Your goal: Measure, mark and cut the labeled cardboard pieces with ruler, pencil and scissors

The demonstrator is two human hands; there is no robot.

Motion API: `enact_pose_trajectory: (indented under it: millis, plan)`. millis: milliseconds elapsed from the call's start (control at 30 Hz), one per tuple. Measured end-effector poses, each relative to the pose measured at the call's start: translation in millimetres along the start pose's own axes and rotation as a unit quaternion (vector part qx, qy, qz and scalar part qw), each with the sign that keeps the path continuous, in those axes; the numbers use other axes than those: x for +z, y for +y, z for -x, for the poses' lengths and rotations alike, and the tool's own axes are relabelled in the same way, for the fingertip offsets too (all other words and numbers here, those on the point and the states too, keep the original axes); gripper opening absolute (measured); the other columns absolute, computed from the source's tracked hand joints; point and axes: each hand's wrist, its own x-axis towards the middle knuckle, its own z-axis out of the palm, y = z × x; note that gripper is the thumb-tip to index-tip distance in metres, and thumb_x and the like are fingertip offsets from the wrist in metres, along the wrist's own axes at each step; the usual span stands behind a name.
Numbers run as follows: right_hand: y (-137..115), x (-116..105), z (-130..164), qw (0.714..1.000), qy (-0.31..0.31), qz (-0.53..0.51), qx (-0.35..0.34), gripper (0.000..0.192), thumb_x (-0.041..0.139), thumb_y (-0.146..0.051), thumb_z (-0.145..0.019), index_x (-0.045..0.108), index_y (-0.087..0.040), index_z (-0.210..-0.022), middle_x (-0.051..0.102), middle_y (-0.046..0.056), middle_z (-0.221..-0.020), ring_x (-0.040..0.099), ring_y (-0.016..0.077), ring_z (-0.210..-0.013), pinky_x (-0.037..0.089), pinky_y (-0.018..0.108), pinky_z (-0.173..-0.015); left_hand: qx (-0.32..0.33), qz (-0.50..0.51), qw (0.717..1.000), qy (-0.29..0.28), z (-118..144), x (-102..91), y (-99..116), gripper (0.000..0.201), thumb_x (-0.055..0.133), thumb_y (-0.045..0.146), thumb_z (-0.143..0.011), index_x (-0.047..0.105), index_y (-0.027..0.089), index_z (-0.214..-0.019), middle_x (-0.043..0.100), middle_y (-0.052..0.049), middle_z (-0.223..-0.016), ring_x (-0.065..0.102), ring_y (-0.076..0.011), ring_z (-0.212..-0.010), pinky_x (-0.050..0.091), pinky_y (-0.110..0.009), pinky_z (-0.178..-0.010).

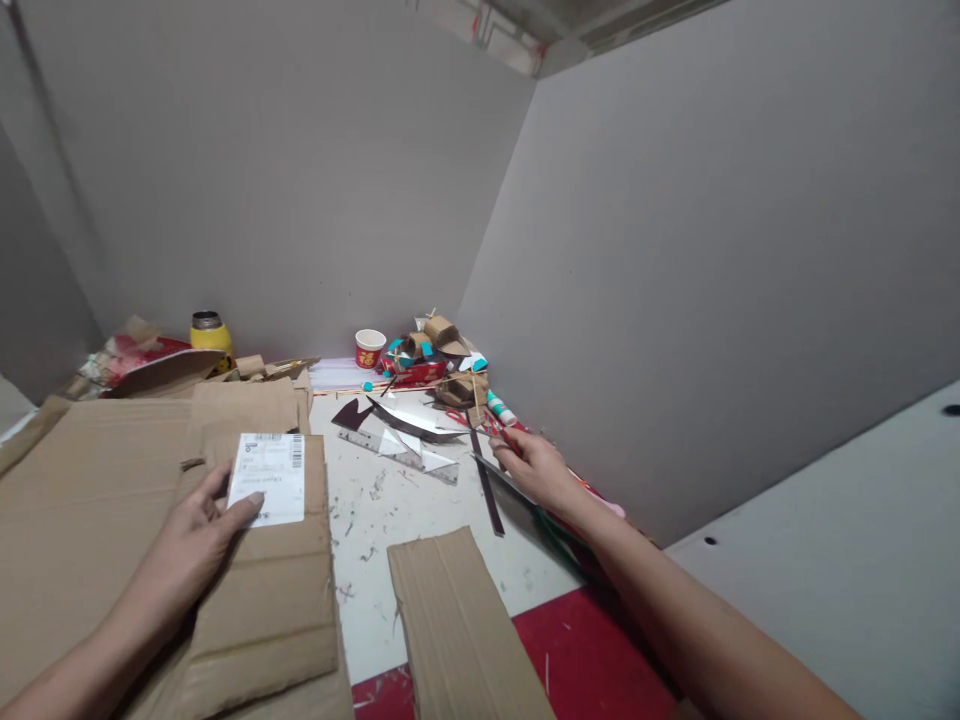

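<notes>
On the left, my left hand grips a piece of brown cardboard, the thumb lying across its white printed label. My right hand reaches to the right side of the table, its fingers closed beside a red thing. What they hold is partly hidden and cannot be made out. Just under that hand lies a pointed metal blade, with a dark green part beneath the forearm. A narrow dark strip lies to the left of the fingers.
A clear ruler and white paper scraps lie mid-table. Another cardboard strip extends over the near edge. Behind stand a red-and-white paper cup, a yellow bottle and small cardboard constructions. Grey panels enclose the table.
</notes>
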Motion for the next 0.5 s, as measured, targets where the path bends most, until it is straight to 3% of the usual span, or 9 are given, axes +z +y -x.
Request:
enact_pose_trajectory:
  millis: [100, 167, 300, 400, 500]
  plan:
    - [3, 7, -4, 1.000, -0.005, 0.014, -0.002, 0.023, 0.047, -0.035, -0.086, 0.049, -0.023, -0.067, 0.059, 0.001, -0.064, 0.055, 0.0183, -0.062, 0.043, 0.028, -0.060, 0.005, 0.009, 1.000, -0.003, -4, -4.0, -8, 0.052, 0.075, 0.029, -0.072, 0.060, 0.021, -0.121, 0.078, -0.007, -0.098, 0.072, -0.0190, -0.068, 0.059, -0.026, -0.067]
    - [7, 12, -9, 1.000, -0.011, 0.021, -0.003, 0.014, 0.051, -0.033, -0.084, 0.059, -0.022, -0.083, 0.065, 0.003, -0.073, 0.060, 0.0203, -0.065, 0.046, 0.030, -0.063, 0.001, 0.017, 1.000, -0.013, -7, -6.6, -13, 0.053, 0.076, 0.029, -0.073, 0.059, 0.021, -0.123, 0.078, -0.007, -0.098, 0.072, -0.0187, -0.066, 0.058, -0.025, -0.062]
    - [17, 23, -23, 0.998, -0.056, 0.023, -0.019, 0.036, 0.059, -0.023, -0.081, 0.063, -0.022, -0.117, 0.073, 0.009, -0.103, 0.068, 0.0261, -0.088, 0.052, 0.036, -0.077, -0.005, 0.032, 0.999, -0.028, -8, -7.1, -13, 0.056, 0.073, 0.024, -0.075, 0.055, 0.019, -0.127, 0.078, -0.009, -0.100, 0.071, -0.0178, -0.063, 0.057, -0.024, -0.058]
    - [23, 32, -33, 0.995, -0.097, 0.027, -0.029, 0.039, 0.062, -0.016, -0.082, 0.065, -0.022, -0.120, 0.072, 0.011, -0.114, 0.067, 0.0283, -0.104, 0.052, 0.039, -0.087, 0.003, 0.031, 0.999, -0.021, -4, -4.2, -7, 0.062, 0.075, 0.024, -0.072, 0.053, 0.015, -0.130, 0.078, -0.010, -0.103, 0.074, -0.0207, -0.076, 0.058, -0.024, -0.066]
    - [27, 40, -41, 0.990, -0.131, 0.031, -0.030, 0.028, 0.064, -0.017, -0.087, 0.067, -0.018, -0.116, 0.072, 0.010, -0.109, 0.067, 0.0257, -0.100, 0.052, 0.042, -0.089, 0.018, 0.033, 0.999, -0.023, 0, -3.4, -3, 0.071, 0.079, 0.031, -0.068, 0.053, 0.013, -0.131, 0.078, -0.011, -0.103, 0.074, -0.0247, -0.091, 0.058, -0.026, -0.072]
